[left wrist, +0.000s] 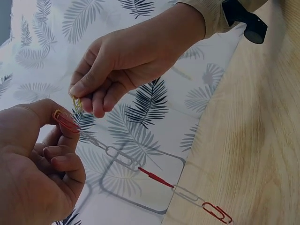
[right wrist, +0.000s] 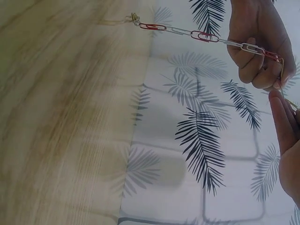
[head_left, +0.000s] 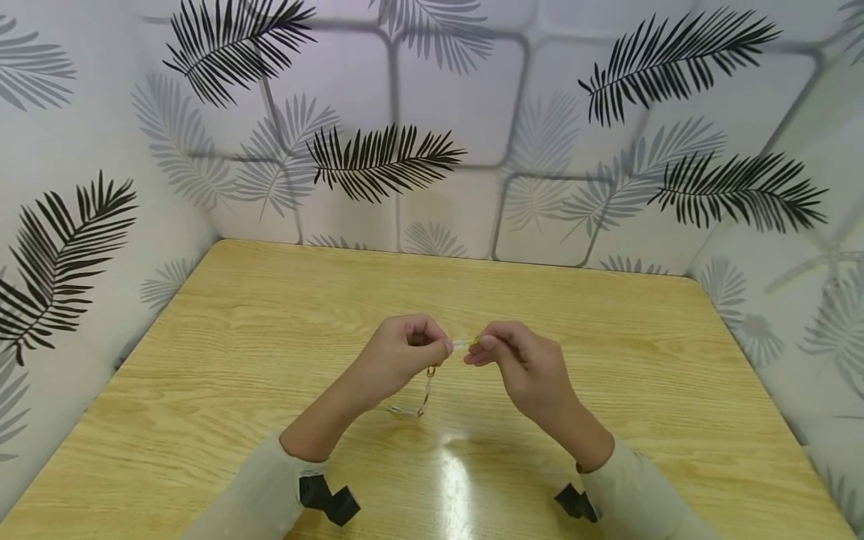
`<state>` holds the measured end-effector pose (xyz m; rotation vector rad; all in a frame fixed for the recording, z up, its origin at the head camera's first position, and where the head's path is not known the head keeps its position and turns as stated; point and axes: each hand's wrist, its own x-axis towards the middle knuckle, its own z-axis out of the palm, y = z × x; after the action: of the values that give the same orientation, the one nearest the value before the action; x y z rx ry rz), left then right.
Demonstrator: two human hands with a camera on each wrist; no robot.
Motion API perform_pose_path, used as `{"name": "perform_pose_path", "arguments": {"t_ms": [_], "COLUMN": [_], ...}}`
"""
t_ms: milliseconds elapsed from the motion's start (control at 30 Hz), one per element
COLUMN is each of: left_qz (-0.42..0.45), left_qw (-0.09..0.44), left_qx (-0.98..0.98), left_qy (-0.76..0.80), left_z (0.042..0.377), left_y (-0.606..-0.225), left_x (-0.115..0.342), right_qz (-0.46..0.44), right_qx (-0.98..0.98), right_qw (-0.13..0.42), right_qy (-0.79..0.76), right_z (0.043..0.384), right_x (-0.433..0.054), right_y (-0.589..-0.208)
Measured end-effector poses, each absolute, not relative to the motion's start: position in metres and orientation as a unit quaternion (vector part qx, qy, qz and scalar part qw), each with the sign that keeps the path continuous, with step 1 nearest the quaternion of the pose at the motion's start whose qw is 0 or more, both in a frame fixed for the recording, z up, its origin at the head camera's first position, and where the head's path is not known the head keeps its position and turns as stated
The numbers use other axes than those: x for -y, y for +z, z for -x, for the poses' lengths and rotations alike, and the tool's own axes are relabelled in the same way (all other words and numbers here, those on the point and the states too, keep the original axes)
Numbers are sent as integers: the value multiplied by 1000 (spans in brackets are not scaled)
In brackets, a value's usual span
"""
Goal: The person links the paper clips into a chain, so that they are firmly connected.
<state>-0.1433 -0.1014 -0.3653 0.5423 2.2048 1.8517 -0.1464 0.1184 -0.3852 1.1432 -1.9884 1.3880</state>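
My left hand (head_left: 405,352) pinches the upper end of a chain of linked paper clips (head_left: 428,386), between thumb and forefinger. Red and white clips alternate along much of the chain (left wrist: 157,178), which hangs from that hand down to the table. Opposite, my right hand (head_left: 529,367) pinches a yellow paper clip (left wrist: 76,103) with its thumb and fingers. A pale clip bridges the small gap between both hands; whether it is hooked into the yellow one I cannot tell. A red clip (left wrist: 66,123) shows at the left fingertips. In the right wrist view, the chain's lower end (right wrist: 135,18) meets the wood.
Beneath the hands lies a light wood-grain table (head_left: 270,315), with a bright reflection near its front. White cloth or panels with dark and grey leaf prints (head_left: 445,97) stand behind the table and along both sides. Each sleeve carries a small black device (head_left: 327,499) at the wrist.
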Motion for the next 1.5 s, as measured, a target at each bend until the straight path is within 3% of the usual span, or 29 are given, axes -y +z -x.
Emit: {"name": "perform_pose_path", "arguments": {"t_ms": [467,967,1500], "left_qz": [-216,-222,-260], "left_qw": [81,28,-12], "left_qx": [-775,-779,-769], "left_qy": [589,586,583], "left_z": [145,148,151], "left_y": [-361,-349,-329], "left_x": [108,104,74], "right_qz": [-297,-244,-264], "right_qx": [700,714,700], "right_qw": [111,69,121], "right_qy": [639,653,653], "right_z": [134,137,133], "right_x": [-117,-113,-122], "right_y": [-369,-354,-337]}}
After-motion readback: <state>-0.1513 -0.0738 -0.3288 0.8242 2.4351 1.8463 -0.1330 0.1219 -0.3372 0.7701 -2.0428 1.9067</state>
